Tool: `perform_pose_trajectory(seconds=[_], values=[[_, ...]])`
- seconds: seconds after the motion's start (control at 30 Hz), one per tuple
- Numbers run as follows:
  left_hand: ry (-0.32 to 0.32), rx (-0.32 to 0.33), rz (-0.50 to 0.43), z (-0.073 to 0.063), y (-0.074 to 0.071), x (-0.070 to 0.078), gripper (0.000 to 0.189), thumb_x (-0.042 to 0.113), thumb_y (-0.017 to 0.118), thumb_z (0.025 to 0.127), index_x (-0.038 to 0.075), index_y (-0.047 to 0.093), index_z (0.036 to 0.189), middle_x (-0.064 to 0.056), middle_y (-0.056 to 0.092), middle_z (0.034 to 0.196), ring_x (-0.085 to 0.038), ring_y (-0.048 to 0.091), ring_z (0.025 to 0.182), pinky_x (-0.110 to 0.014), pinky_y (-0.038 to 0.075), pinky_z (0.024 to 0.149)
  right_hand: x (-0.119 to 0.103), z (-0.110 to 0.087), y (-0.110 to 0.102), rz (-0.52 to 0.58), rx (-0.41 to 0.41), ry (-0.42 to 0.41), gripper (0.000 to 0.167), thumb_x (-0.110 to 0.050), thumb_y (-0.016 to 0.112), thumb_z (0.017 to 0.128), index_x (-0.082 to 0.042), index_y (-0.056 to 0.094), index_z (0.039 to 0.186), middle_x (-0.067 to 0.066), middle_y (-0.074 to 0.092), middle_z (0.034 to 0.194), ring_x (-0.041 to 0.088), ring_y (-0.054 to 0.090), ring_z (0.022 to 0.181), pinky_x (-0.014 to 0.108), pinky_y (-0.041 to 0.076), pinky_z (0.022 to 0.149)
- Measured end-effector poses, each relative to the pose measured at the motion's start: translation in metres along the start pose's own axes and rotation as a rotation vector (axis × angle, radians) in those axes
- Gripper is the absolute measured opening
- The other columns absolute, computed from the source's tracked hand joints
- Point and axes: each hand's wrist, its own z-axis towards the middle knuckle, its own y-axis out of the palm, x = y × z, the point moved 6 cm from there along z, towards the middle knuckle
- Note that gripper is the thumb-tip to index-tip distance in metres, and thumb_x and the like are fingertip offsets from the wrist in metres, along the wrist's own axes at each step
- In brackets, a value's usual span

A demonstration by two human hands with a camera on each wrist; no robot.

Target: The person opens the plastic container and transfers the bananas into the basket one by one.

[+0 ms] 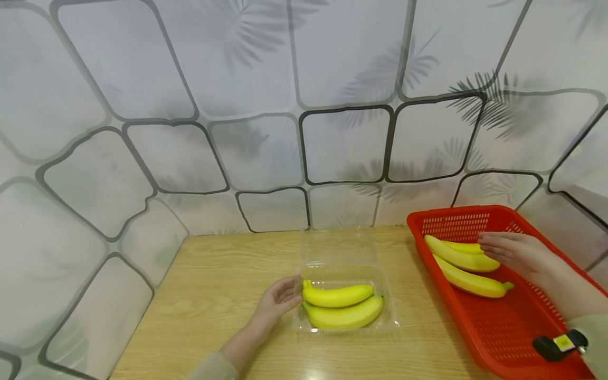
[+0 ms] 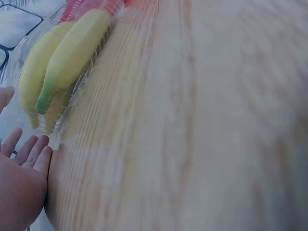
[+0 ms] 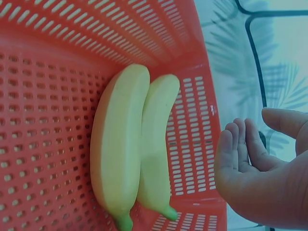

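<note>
A clear plastic clamshell box [image 1: 390,316] lies on the table with its lid [image 1: 338,247] folded back toward the wall. Two yellow bananas [image 1: 342,312] lie side by side inside it. My left hand [image 1: 279,301] is at the box's left edge, fingers loosely bent and holding nothing; whether they touch the plastic I cannot tell. Over the red basket [image 1: 444,301], my right hand [image 1: 522,256] hovers with fingers extended and nothing in its grasp. Below and beside it several bananas [image 1: 470,279] rest in the basket's far part; two bananas [image 3: 120,144] show in the right wrist view.
The wooden table [image 1: 214,285] meets a patterned wall [image 1: 266,153] at the back and left. The basket's raised, slotted rim [image 1: 456,211] stands to the right of the box, close to the back wall. A black strap [image 1: 553,345] sits by the right sleeve.
</note>
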Motion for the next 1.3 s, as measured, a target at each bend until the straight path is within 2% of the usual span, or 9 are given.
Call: perform_pose_trajectory(seconds=[0.23, 0.47, 0.67, 0.97, 1.13, 1.3], values=[[0.003, 0.006, -0.002, 0.0, 0.0, 0.0, 0.06, 0.007, 0.07, 0.101, -0.008, 0.045, 0.153, -0.027, 0.047, 0.161, -0.041, 0.051, 0.145, -0.012, 0.048, 0.112, -0.004, 0.005, 0.014, -0.13, -0.005, 0.012, 0.042, -0.019, 0.048, 0.114, -0.045, 0.076, 0.097, -0.03, 0.071, 0.101, -0.008, 0.07, 0.091, 0.013, 0.061, 0.079], [0.008, -0.002, -0.001, 0.001, 0.0, -0.002, 0.06, 0.008, 0.07, 0.1, -0.008, 0.045, 0.153, -0.028, 0.047, 0.161, -0.042, 0.051, 0.145, -0.015, 0.049, 0.113, -0.012, 0.005, 0.03, -0.105, -0.037, -0.01, 0.042, -0.014, 0.048, 0.113, -0.041, 0.077, 0.099, -0.028, 0.072, 0.104, -0.007, 0.071, 0.093, 0.013, 0.062, 0.08], [0.013, 0.01, 0.008, 0.0, 0.0, -0.003, 0.06, 0.007, 0.071, 0.1, -0.009, 0.046, 0.152, -0.028, 0.048, 0.159, -0.042, 0.052, 0.144, -0.013, 0.048, 0.112, -0.016, 0.007, 0.044, -0.134, -0.044, -0.006, 0.041, -0.015, 0.049, 0.113, -0.042, 0.076, 0.099, -0.027, 0.072, 0.103, -0.007, 0.071, 0.093, 0.013, 0.061, 0.081], [0.015, 0.017, 0.015, 0.001, 0.0, -0.002, 0.06, 0.007, 0.071, 0.1, -0.009, 0.046, 0.152, -0.029, 0.049, 0.159, -0.043, 0.052, 0.143, -0.013, 0.049, 0.111, -0.023, 0.011, 0.067, -0.172, -0.065, -0.031, 0.031, -0.014, 0.05, 0.113, -0.031, 0.076, 0.11, -0.024, 0.075, 0.105, -0.004, 0.073, 0.096, 0.015, 0.063, 0.085], [0.014, 0.019, 0.01, 0.001, 0.0, -0.002, 0.06, 0.008, 0.071, 0.1, -0.009, 0.046, 0.151, -0.029, 0.049, 0.159, -0.042, 0.052, 0.143, -0.013, 0.049, 0.111, -0.029, 0.01, 0.086, -0.173, -0.1, -0.045, 0.03, -0.01, 0.052, 0.112, -0.027, 0.076, 0.11, -0.021, 0.076, 0.105, -0.003, 0.073, 0.097, 0.015, 0.063, 0.086], [0.018, 0.019, 0.014, 0.0, -0.001, -0.002, 0.06, 0.008, 0.071, 0.1, -0.009, 0.046, 0.151, -0.029, 0.049, 0.159, -0.042, 0.052, 0.143, -0.014, 0.049, 0.112, -0.032, 0.01, 0.101, -0.21, -0.098, -0.036, 0.023, -0.013, 0.055, 0.111, -0.017, 0.076, 0.12, -0.019, 0.076, 0.105, -0.002, 0.073, 0.099, 0.016, 0.063, 0.086]])
